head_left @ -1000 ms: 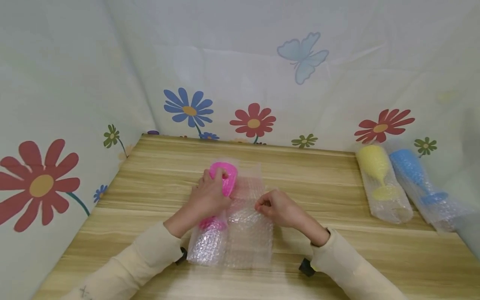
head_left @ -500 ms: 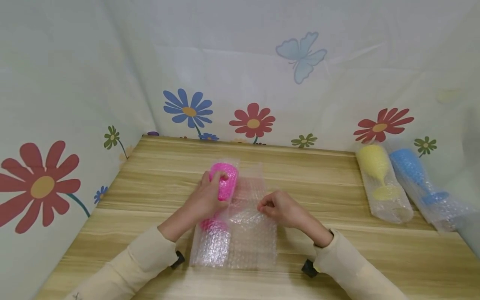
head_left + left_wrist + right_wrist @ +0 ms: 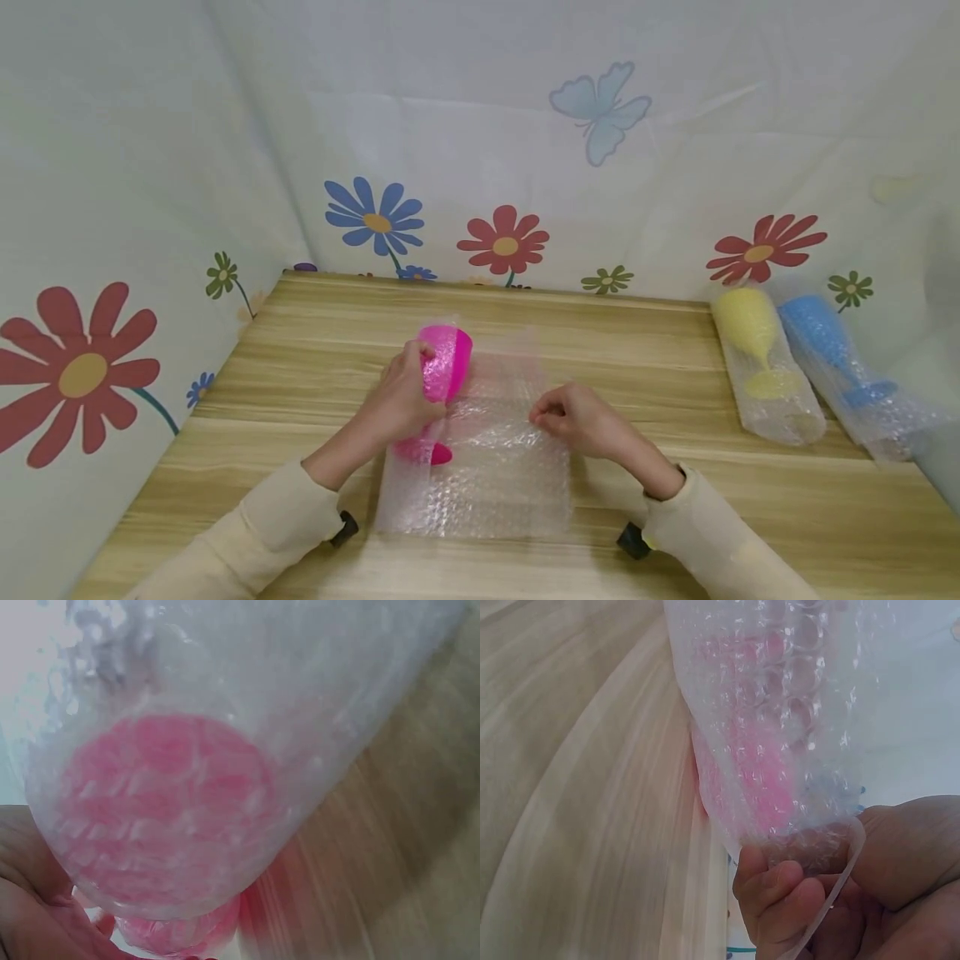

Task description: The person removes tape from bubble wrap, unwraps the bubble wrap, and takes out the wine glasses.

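Lying on its side near the middle of the wood-grain table [image 3: 637,358], the pink goblet [image 3: 461,357] has its bowl toward the backdrop and its foot [image 3: 441,454] toward the person. Coverage is partial: the bubble-wrap sheet [image 3: 510,500] passes over the left part, while the right side of the bowl and the right edge of the foot show bare. The remainder of the sheet spreads to the right as a loose flap.

The left hand [image 3: 397,396] grips the goblet through the wrap (its fingertips are poorly shown in the left wrist view). The right hand [image 3: 581,419] pinches the flap's free edge between thumb and curled fingers.

Toward the right end of the table, the yellow goblet [image 3: 747,321] and the blue goblet [image 3: 816,325] lie side by side, each inside bubble wrap. No bare part was found on either, as far as the head view resolves.

Assessment: two of the three goblets appear fully enclosed; the pink one is judged midway, neither enclosed nor free of its sheet. Outstanding at this station are the exposed right side and the loose flap. No tape or other fastening could be made out.
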The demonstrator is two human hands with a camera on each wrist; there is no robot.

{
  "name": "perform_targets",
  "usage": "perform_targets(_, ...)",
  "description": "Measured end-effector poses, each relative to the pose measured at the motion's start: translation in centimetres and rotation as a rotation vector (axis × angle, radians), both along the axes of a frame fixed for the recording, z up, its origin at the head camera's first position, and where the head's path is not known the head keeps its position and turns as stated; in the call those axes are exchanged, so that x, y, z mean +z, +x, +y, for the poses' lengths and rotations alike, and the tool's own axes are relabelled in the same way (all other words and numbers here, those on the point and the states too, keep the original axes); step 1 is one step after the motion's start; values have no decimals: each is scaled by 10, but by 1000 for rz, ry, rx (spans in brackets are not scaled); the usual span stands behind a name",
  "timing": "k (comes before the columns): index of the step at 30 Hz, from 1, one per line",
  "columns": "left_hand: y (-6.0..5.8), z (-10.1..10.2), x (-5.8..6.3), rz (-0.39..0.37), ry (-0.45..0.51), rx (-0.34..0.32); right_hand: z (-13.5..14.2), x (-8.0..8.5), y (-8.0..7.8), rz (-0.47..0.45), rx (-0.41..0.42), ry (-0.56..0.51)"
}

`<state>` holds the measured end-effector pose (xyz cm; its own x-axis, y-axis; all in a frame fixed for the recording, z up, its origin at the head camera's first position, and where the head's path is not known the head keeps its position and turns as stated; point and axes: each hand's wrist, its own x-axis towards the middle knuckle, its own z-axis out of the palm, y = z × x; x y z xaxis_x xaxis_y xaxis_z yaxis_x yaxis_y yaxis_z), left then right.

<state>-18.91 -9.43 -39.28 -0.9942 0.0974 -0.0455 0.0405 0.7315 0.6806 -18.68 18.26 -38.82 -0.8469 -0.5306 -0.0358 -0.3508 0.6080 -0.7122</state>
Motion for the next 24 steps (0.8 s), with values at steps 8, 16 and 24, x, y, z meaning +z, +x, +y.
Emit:
perform_targets(8,4,1,0,16,39,37,2,2,0,35,-6,3)
perform_targets(16,9,-1,0,35,18,22,6,-4,-1,21,-36,16)
perform_targets(24,8,0,-1,66,-73,25,8,-9,-3,-4,-52,25)
